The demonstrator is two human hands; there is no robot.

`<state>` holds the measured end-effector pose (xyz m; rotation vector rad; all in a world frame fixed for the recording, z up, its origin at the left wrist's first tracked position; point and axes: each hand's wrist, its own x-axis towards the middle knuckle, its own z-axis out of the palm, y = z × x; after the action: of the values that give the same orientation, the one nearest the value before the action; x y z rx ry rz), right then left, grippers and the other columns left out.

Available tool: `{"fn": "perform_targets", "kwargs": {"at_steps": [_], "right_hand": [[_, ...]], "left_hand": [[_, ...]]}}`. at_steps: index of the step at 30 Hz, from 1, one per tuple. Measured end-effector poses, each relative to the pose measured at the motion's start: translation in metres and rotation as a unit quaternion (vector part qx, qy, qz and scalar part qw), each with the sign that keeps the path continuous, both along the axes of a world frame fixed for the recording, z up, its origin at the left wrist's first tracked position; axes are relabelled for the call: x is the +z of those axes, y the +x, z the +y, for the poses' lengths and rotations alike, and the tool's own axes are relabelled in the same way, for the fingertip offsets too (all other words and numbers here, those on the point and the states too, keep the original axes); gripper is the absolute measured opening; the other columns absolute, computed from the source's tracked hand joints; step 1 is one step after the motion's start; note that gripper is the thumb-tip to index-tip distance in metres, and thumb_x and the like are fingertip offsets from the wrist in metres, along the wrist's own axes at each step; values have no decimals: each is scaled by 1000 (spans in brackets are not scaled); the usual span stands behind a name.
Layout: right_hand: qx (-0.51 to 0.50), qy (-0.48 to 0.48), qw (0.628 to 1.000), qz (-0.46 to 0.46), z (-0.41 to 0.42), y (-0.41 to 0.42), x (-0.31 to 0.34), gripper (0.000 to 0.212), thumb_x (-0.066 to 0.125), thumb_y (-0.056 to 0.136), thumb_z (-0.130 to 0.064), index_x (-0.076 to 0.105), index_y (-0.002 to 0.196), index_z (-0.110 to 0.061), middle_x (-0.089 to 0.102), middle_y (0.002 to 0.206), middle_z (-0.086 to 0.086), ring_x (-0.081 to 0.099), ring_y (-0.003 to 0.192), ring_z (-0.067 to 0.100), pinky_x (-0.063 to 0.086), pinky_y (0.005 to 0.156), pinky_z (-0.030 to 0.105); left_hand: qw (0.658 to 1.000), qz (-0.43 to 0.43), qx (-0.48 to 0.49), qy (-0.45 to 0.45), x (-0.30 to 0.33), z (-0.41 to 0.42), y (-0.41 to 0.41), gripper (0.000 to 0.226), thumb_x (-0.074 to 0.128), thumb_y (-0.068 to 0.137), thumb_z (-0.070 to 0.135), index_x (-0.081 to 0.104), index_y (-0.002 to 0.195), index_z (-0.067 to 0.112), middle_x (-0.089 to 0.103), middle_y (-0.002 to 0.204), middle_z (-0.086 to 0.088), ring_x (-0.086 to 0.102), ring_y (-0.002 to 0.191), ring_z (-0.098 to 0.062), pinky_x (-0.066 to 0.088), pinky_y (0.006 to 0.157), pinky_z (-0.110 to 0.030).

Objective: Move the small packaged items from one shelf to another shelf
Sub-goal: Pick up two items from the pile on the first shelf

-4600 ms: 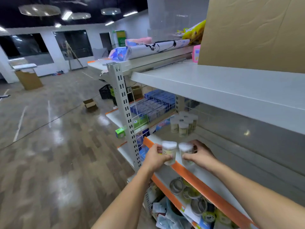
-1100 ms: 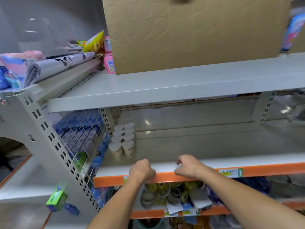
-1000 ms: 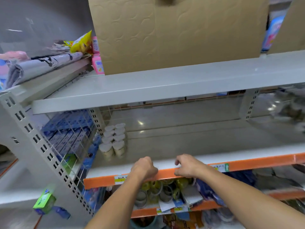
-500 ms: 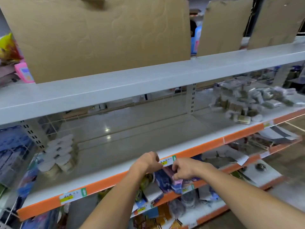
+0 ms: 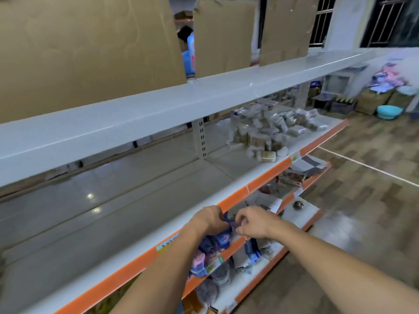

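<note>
A wide white shelf (image 5: 95, 225) with an orange front edge runs left to right, bare at its left. In front of that edge the left hand (image 5: 209, 219) is curled into a fist holding nothing; just beside it the right hand (image 5: 254, 222) has its fingers bent in, also holding nothing. Farther right along the same shelf level the small packaged items (image 5: 269, 130) lie in a loose heap, well apart from both hands

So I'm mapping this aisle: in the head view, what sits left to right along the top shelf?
Large cardboard sheet → blue packet in the gap → middle cardboard sheet → right cardboard sheet.
</note>
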<state>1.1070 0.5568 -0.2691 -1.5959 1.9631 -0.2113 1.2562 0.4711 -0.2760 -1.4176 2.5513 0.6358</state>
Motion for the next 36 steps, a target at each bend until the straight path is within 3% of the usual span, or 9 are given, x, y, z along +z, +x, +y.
{"fn": "perform_targets", "kwargs": {"at_steps": [8,13,16,20,26,36], "right_hand": [[-69,-3,998,-5,-21,-76,-7,37,67,87,-30,61,123,-21,66,109,-3,63,98,15,51,82,29],[-106,-25,994,18,-48,-129,-2,12,57,83,-26,63,93,-30,59,86,-9,58,82,14,43,60,21],[-131,-23,991,14,-65,-154,1,27,56,81,-26,66,105,-24,65,98,-4,62,89,16,51,75,27],[-172,-25,985,11,-86,-189,2,25,65,82,-28,67,105,-22,70,100,-3,66,90,16,55,81,31],[-205,-41,978,10,-110,-229,-1,9,66,79,-24,61,85,-27,60,77,-9,63,81,14,54,82,33],[-204,-44,977,39,-138,-317,-6,16,63,82,-22,66,96,-16,70,95,6,66,90,22,54,79,34]], "left_hand": [[997,-3,-72,16,-6,-37,-97,35,59,89,32,63,119,15,64,123,-9,61,111,-26,49,88,-33],[993,14,-117,9,7,-73,-159,40,62,90,35,63,123,13,64,126,-9,60,114,-27,49,91,-33],[991,27,-131,12,10,-96,-189,38,61,91,34,63,124,14,64,127,-9,61,114,-25,46,85,-28],[988,35,-151,17,10,-123,-228,36,61,90,34,63,121,17,64,127,-8,61,113,-24,40,77,-24],[982,51,-180,0,10,-152,-282,35,61,87,31,67,117,13,67,121,-11,63,110,-26,46,80,-27],[980,86,-179,5,10,-170,-378,33,59,91,30,66,117,11,67,122,-13,62,112,-26,50,90,-29]]}}
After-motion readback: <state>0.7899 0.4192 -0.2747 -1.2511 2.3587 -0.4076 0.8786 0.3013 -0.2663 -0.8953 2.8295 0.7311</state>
